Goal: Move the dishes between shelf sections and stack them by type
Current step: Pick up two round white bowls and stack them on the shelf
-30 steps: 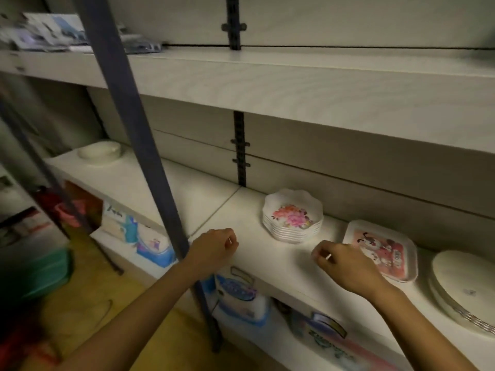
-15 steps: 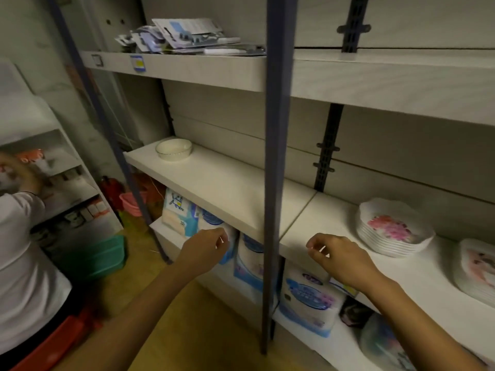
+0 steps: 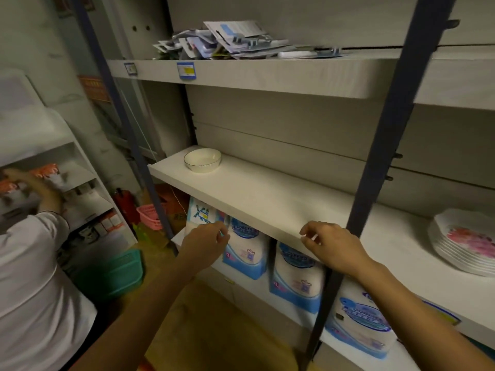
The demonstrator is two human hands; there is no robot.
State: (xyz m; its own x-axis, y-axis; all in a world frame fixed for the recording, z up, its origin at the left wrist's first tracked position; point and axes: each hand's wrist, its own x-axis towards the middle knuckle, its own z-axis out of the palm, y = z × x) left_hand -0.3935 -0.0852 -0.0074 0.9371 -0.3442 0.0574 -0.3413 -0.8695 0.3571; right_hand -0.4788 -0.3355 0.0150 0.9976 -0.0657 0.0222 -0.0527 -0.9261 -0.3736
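**Empty hands between shelf sections, bowl next**

Head view: both hands hover at the front edge of the white middle shelf [image 3: 267, 199], holding nothing. The left hand [image 3: 206, 245] is loosely curled, fingers nearly pinched; the right hand [image 3: 332, 245] is half-open, fingers bent. The small round white bowl [image 3: 202, 159] sits upright, mouth up, at the far left rear; being round, it has no long axis. The stack of white scalloped floral plates [image 3: 466, 242] lies flat at right. Probably a reach for the bowl follows, forward and left.

dim, yellowish light | pale shelving [image 3: 267, 194] on dark blue uprights [image 3: 388, 124] | grey panelled back wall [image 3: 294, 124] | tan floor [image 3: 214, 330] | white side rack [image 3: 88, 183] at left
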